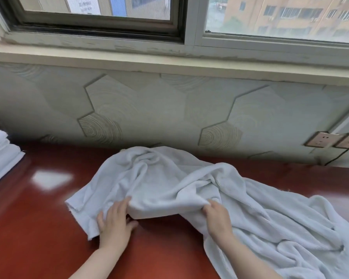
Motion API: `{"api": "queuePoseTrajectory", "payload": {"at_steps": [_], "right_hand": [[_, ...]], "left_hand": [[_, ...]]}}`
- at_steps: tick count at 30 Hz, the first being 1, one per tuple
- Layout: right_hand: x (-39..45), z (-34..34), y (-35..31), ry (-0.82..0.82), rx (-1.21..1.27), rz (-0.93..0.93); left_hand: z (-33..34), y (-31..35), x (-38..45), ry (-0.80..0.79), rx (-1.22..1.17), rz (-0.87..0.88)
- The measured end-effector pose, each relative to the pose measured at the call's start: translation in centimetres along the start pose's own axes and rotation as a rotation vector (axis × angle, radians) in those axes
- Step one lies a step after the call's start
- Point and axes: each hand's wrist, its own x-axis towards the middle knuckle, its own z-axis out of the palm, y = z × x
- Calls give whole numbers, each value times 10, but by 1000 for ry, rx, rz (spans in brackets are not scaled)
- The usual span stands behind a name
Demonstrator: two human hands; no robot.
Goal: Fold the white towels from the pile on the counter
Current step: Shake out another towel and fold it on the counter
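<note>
Left hand (115, 224) presses, right hand (218, 216) pinches rumpled towel (159, 178).

white towel (159, 178), crumpled on the red counter (38, 228)
near edge bunched up (deep wrinkles throughout); folded towels (0, 158) stacked far left

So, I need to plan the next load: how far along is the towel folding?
Done: a folded stack sits at the left edge of the counter. In hand: the left hand presses flat on a crumpled towel while the right hand grips a fold of it. Left: that towel is unfolded, and more rumpled cloth trails right.
</note>
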Motion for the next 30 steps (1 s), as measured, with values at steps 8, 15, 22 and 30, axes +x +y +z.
{"api": "queuePoseTrajectory", "payload": {"at_steps": [8, 15, 22, 30], "right_hand": [[13, -49, -43, 141, 624, 352], [3, -66, -64, -225, 868, 479], [13, -69, -54, -167, 1089, 432], [4, -22, -25, -38, 104, 199]], "left_hand": [[-57, -22, 26, -221, -208, -32], [-150, -52, 41, -112, -515, -218], [-206, -19, 74, 557, -59, 55], [-135, -7, 82, 360, -196, -323]]}}
